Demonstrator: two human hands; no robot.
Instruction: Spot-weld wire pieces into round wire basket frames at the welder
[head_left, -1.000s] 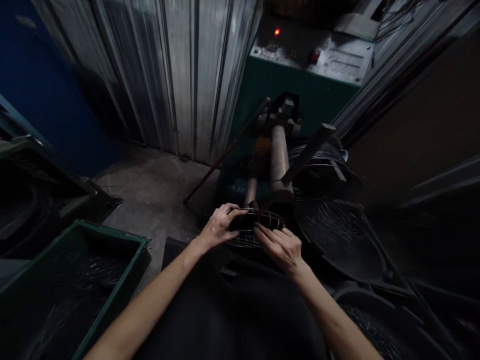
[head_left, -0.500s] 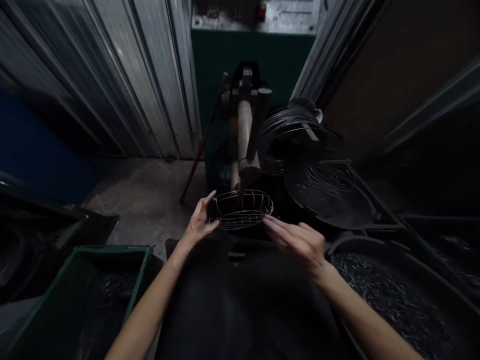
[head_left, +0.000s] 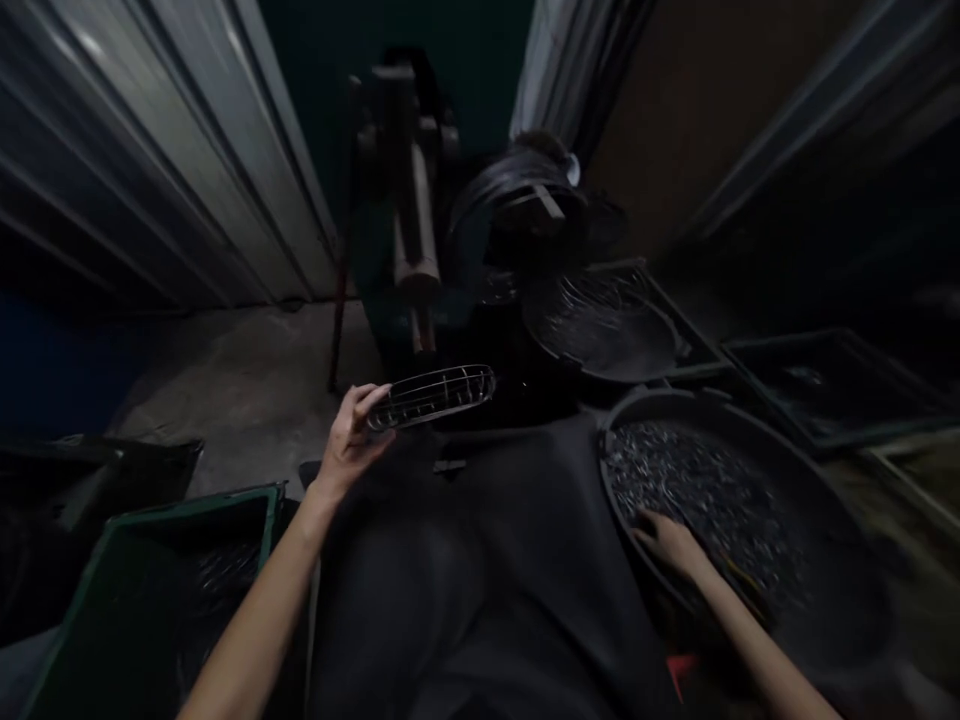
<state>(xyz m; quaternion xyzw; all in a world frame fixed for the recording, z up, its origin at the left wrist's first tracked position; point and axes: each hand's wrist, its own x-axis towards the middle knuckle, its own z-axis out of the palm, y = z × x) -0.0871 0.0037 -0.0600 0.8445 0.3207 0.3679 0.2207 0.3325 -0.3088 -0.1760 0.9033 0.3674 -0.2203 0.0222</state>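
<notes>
My left hand point(head_left: 352, 435) holds a round wire basket point(head_left: 442, 393) by its left end, fingers above and thumb below. The basket is shallow, of thin metal wire, tilted with its right end slightly higher. My right hand point(head_left: 670, 543) is apart from it, at the near left side of a wide dark pan point(head_left: 847, 550). Many small metal wire pieces point(head_left: 697, 480) lie in that pan. The right fingers are a little bent and apart, just at the pieces; nothing shows in them, though the fingertips are dim and blurred.
Beyond the basket stands a machine with a thick horizontal arm point(head_left: 417, 240). Wire coils point(head_left: 517, 180) and a second pan point(head_left: 607, 340) are right of it. A green crate point(head_left: 270, 520) stands at the lower left. A corrugated metal wall point(head_left: 202, 130) rises behind.
My right hand has left the basket and moved right and down to the pan of metal pieces. The left hand still holds the basket, now drawn back from the machine. The view has turned right.
</notes>
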